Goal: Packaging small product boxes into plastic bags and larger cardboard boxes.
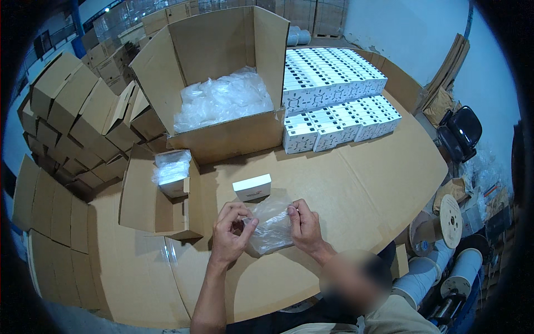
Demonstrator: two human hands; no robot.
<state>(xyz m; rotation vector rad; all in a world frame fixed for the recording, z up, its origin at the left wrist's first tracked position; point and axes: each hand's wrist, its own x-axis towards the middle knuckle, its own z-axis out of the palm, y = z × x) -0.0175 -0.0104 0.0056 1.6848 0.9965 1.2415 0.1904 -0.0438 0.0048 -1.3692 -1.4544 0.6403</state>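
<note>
Both hands are up over the cardboard-covered worktop [356,183], and between them is a small clear plastic bag [271,227], crinkled and see-through. The left hand [231,234] has its fingers [248,224] pinched shut on the bag's left edge; the right hand [305,225] has its fingers pinched on the upper right edge, so the bag hangs stretched between the two. Just beyond the bag, a small white rectangular box [252,187] lies flat on the worktop, apart from both hands. Further back stands a large open brown carton [222,83] heaped with clear plastic bags, and to its right rows of stacked white boxes [334,94]. On the left, a smaller open carton [158,195] holds a bagged white box.
</note>
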